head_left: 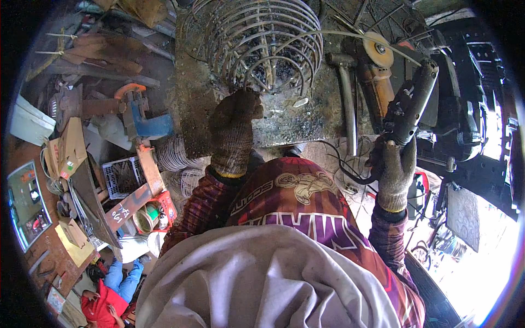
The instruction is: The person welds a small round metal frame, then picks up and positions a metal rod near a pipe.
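Observation:
A cage of coiled metal wire rings stands on a dark, scorched metal worktable. My left hand, in a dirty knit glove, is closed at the cage's near edge; its fingers curl against the lowest ring, and the fingertips are partly hidden. Off to the right, my gloved right hand is wrapped round a welding electrode holder, a grey metal tube with holes. From its tip a long, thin, pale electrode reaches left across the cage's rings. A black cable hangs beside this hand.
A hammer and an angle grinder lie between the cage and my right hand. Left of the table are a blue-and-orange clamp, wire coils and a white crate. Another person in red is at lower left.

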{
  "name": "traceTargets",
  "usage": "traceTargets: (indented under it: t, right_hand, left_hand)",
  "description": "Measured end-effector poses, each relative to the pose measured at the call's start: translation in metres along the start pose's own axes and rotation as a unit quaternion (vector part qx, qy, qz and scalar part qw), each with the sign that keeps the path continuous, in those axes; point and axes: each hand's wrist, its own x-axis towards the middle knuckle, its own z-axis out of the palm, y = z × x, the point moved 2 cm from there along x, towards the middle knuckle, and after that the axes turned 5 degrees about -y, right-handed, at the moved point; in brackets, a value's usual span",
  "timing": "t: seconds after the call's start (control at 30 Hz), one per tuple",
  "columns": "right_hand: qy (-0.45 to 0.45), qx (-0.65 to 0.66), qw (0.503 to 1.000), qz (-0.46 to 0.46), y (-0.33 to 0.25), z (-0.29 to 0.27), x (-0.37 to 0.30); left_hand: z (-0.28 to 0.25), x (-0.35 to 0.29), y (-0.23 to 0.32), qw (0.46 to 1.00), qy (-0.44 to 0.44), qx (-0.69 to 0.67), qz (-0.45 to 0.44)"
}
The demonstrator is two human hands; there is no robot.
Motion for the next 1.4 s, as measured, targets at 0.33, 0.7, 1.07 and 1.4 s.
traceTargets:
  t: [0.33, 0.7, 1.07, 1.4]
  right_hand:
    - [-0.010, 0.023, 1.000, 0.005, -0.004, 0.001, 0.000]
    - [-0.003, -0.002, 1.000, -0.009, 0.001, -0.001, -0.001]
    - [-0.015, 0.037, 0.999, -0.014, -0.013, 0.011, -0.001]
    - [0.040, -0.456, 0.792, -0.405, -0.003, -0.011, 0.005]
  left_hand:
    - [0.000, 0.000, 0.001, 0.998, -0.001, 0.059, 0.006]
    - [0.002, 0.001, -0.002, 1.000, -0.003, 0.012, 0.017]
    - [0.004, -0.004, 0.015, 0.988, 0.004, 0.150, 0.029]
    - [-0.007, 0.002, -0.018, 0.974, -0.065, -0.200, 0.089]
